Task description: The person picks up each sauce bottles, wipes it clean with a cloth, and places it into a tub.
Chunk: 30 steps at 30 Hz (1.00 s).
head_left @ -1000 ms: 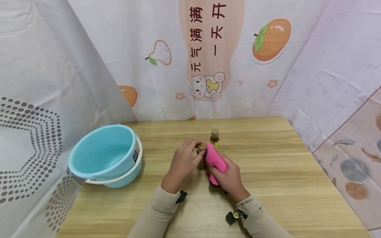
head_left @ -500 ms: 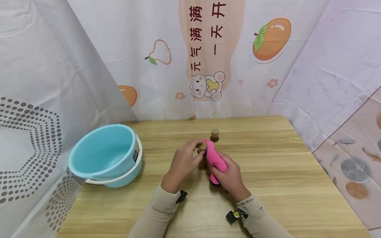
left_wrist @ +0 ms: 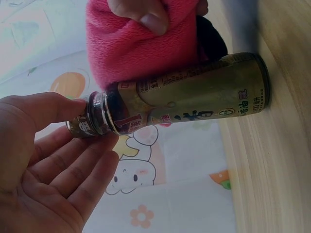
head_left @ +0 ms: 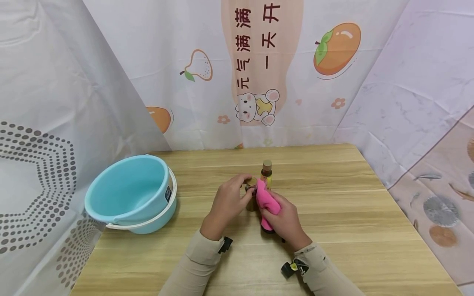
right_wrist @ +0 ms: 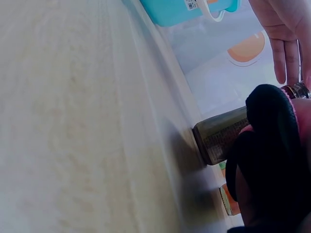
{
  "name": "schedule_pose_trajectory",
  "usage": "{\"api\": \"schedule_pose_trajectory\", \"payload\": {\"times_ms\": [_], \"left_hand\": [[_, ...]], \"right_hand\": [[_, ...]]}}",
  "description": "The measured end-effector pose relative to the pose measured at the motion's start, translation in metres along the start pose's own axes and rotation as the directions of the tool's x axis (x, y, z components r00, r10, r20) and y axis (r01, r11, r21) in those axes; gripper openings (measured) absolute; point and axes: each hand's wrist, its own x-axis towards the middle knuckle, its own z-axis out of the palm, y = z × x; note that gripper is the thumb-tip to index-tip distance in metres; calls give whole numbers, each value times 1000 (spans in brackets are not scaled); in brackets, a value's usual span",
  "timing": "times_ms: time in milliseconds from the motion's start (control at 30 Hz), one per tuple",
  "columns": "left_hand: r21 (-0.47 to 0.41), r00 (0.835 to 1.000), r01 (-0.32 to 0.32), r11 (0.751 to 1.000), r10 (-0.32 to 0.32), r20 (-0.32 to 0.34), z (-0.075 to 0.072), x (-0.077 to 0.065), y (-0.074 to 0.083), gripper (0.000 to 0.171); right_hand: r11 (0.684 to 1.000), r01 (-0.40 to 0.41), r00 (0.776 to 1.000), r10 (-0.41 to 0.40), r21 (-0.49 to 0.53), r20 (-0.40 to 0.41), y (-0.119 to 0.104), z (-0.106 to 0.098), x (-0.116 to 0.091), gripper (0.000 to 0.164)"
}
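A sesame oil bottle (head_left: pixel 251 204) with a gold cap stands upright on the wooden table. My left hand (head_left: pixel 229 197) pinches its capped neck between thumb and fingers, as the left wrist view shows closely; the olive-gold label (left_wrist: pixel 194 94) faces that camera. In my right hand (head_left: pixel 286 218) is a bunched pink plush cloth (head_left: pixel 268 200), held along the bottle's right side. The cloth's dark side (right_wrist: pixel 267 160) fills much of the right wrist view and covers part of the bottle. Just behind stands a second brown bottle (head_left: pixel 266 174) with a yellow label, its lower part hidden by the cloth.
A light blue bucket (head_left: pixel 148 176) with a white handle sits at the table's left side. Printed white curtains (head_left: pixel 200 107) hang behind the table's back edge and along both sides. The wooden tabletop (head_left: pixel 355 230) stretches away to the right of my hands.
The pink cloth's top has shifted slightly down, so more of the rear bottle's yellow label shows. My left hand keeps its grip on the bottle's neck, nearly still.
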Motion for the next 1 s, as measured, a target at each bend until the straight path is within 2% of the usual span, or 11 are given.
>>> {"api": "schedule_pose_trajectory", "payload": {"times_ms": [233,433,733,1000], "left_hand": [[3,1000,-4,1000,4,-2,0,0,0,31],[-11,999,31,999,-31,9,-1,-1,0,33],[12,990,136,991,-135,-34,-3,-3,2,47],[-21,992,126,992,-126,-18,-3,-1,4,38]], "right_hand": [[996,-84,996,86,-42,36,4,2,0,52],[985,-144,986,151,-93,70,6,3,1,50],[983,-153,985,160,-105,59,8,5,0,51],[992,-106,994,107,-64,15,8,6,-1,51]]}}
